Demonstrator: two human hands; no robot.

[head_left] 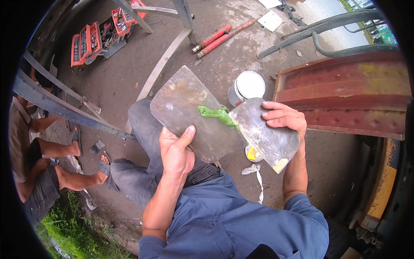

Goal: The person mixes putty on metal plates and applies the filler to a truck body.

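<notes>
My left hand (177,151) grips the lower edge of a large, scuffed grey metal plate (183,97), with the thumb on top. A thick strip of glossy green paste, like putty (212,113), lies across this plate and reaches the second sheet. That is a smaller grey metal spreader plate (269,136), tilted, with whitish stains and a pale patch at its lower corner. My right hand (285,118) holds it by its far right edge, fingers over the top face. Its left edge meets the paste above the larger plate. The undersides of both plates are hidden.
Beyond the plates stands a can with a white lid (250,85); a yellow-marked tin (253,153) and white strip (258,181) are nearer. A red panel (340,93) is right, metal frame (166,62) and toolbox (88,43) far left. Another person (32,159) sits left.
</notes>
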